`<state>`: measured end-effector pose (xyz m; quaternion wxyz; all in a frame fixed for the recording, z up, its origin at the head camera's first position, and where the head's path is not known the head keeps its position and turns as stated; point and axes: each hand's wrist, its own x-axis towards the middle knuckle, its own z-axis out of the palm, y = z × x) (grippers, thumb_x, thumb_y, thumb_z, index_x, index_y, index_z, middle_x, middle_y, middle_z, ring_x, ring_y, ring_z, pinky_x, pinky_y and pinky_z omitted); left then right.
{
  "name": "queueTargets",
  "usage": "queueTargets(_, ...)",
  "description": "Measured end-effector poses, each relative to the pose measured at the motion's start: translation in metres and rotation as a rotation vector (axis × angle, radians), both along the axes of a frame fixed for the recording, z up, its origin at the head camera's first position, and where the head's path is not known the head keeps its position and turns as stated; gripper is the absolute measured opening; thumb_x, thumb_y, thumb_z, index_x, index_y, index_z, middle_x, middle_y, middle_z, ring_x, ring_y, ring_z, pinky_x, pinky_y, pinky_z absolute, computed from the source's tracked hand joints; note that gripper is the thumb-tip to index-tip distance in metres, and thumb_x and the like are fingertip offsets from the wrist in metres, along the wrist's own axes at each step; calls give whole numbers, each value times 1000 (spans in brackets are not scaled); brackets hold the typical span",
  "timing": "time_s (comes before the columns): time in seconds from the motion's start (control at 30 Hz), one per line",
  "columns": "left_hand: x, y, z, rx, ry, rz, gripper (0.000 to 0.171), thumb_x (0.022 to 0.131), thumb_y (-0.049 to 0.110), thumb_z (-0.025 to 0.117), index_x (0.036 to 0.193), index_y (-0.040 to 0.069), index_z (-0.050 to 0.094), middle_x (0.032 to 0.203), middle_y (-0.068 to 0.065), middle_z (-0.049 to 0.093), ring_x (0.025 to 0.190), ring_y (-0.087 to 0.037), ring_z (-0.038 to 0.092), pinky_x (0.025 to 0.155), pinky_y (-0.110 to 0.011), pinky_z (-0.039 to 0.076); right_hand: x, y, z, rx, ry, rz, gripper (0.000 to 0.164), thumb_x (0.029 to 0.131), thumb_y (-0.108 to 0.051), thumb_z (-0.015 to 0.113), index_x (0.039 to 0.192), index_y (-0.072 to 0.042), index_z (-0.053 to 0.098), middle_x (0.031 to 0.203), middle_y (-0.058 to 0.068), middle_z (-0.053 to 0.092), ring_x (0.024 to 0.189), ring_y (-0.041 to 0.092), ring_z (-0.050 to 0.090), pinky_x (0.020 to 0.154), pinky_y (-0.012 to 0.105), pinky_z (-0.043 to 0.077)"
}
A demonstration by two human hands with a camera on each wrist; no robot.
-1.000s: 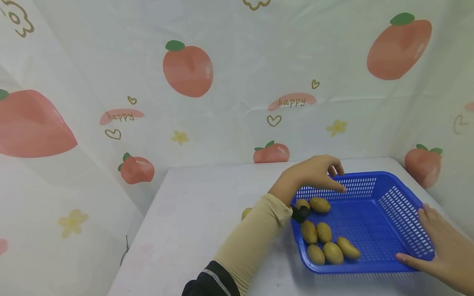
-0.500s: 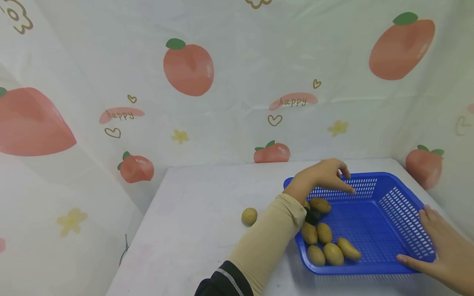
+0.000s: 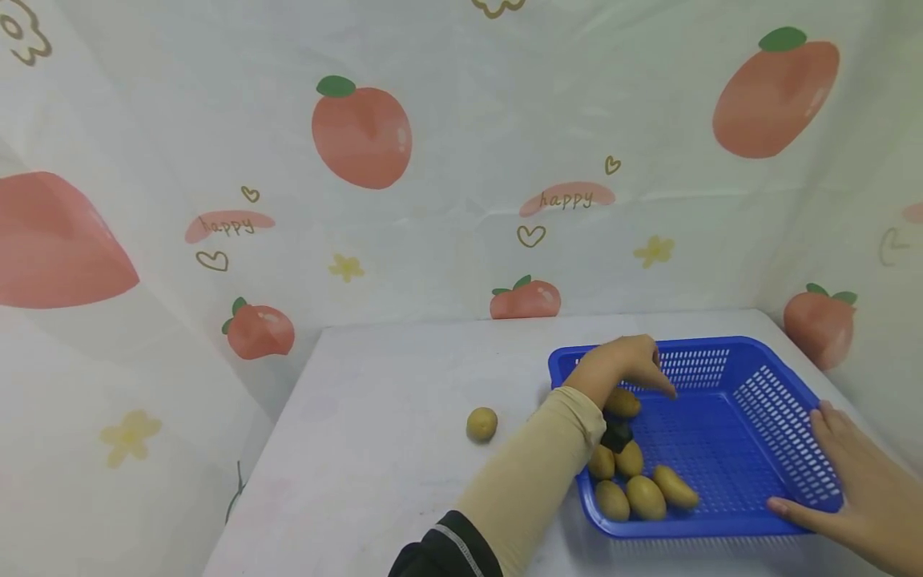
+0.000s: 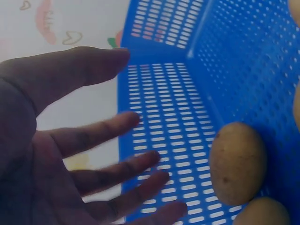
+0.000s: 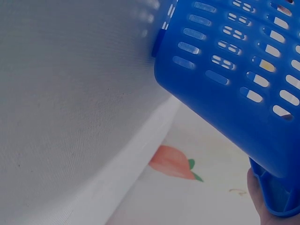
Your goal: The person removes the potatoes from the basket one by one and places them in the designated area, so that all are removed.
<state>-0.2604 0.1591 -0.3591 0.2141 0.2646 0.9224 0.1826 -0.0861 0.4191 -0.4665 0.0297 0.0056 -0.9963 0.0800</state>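
Observation:
A blue plastic basket (image 3: 728, 449) with slotted walls holds several potatoes (image 3: 645, 498) along its left side. Over the basket's far left part hovers my left hand (image 3: 623, 367), palm down. The left wrist view shows this hand (image 4: 93, 154) holding nothing, its thumb and fingers spread apart, with a basket potato (image 4: 238, 164) off its fingertips. My right hand (image 3: 858, 481) grips the near right corner of the basket, thumb on the near rim and fingers along the right side. In the right wrist view the basket's outer wall (image 5: 201, 101) hides most of that hand.
One loose potato (image 3: 481, 424) lies on the white table (image 3: 389, 449), left of my forearm. Behind the table hangs a white cloth (image 3: 447, 152) printed with fruit. A dark strap (image 3: 616, 434) circles my left wrist, covering part of the potato group.
My left hand has moved lower, its forearm shifting right. The loose potato, mostly hidden behind the sleeve earlier, now shows whole. My right hand and the basket stay in place.

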Motion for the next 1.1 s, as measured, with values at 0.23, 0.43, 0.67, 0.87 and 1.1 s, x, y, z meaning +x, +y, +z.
queueTargets(0.23,5,-1,-8,-147,-49,94,59,90,47,83,141,28,60,136,17,65,112,-3,63,96,-24,54,0,-2,3,11,10,1,138,85,-66,73,156,23,-4,161,47,-15,152,64,-14,113,79,-5)
queueTargets(0.43,7,-1,-16,-152,-30,131,62,87,47,85,142,31,61,136,16,66,115,-4,64,100,-26,54,1,-1,0,19,33,2,139,84,-66,75,157,22,-3,162,47,-13,152,63,-14,113,76,-8)
queueTargets(0.67,9,2,-21,-183,-2,137,58,88,46,84,141,33,62,140,18,65,121,-4,64,102,-26,53,0,-2,1,18,28,1,138,85,-66,74,157,22,-6,162,46,-16,152,63,-15,114,74,-11)
queueTargets(0.87,12,3,-24,-223,-22,106,56,90,42,83,141,33,62,136,17,67,116,-5,64,99,-25,54,1,-2,1,19,41,3,138,84,-65,75,157,22,-4,162,46,-14,152,63,-15,115,71,-14)
queueTargets(1.1,12,6,-25,-279,-40,78,43,90,33,83,129,30,67,124,14,70,105,-7,64,91,-26,55,0,0,0,13,55,11,137,85,-64,75,157,21,-5,162,45,-15,153,61,-17,115,65,-19)
